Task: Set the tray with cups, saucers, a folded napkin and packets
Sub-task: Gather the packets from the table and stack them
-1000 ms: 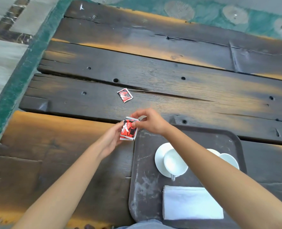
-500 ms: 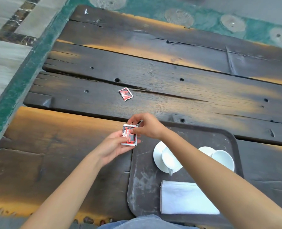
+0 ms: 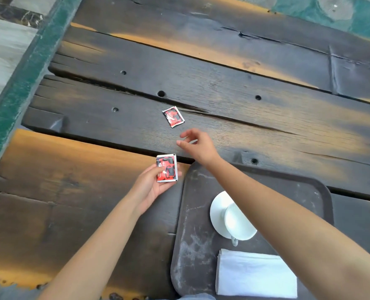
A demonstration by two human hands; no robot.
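My left hand [image 3: 152, 187] holds a stack of red and black packets [image 3: 166, 168] just left of the dark tray [image 3: 192, 213]. My right hand [image 3: 198, 145] hovers above the table with its fingers apart and empty, a short way below and right of a single red packet [image 3: 173, 116] lying on the planks. On the tray stand a white cup [image 3: 240, 224] on a white saucer [image 3: 217, 211] and a folded white napkin [image 3: 255, 273]. My right forearm hides the tray's right part.
The tray lies on a dark wooden plank table [image 3: 223, 83] with gaps and bolt holes. A green painted edge [image 3: 23, 79] runs along the table's left side, with tiled floor beyond it.
My right hand has let go of the packet stack and moved up toward the lone packet. My left hand keeps the stack. The camera has come closer to the table.
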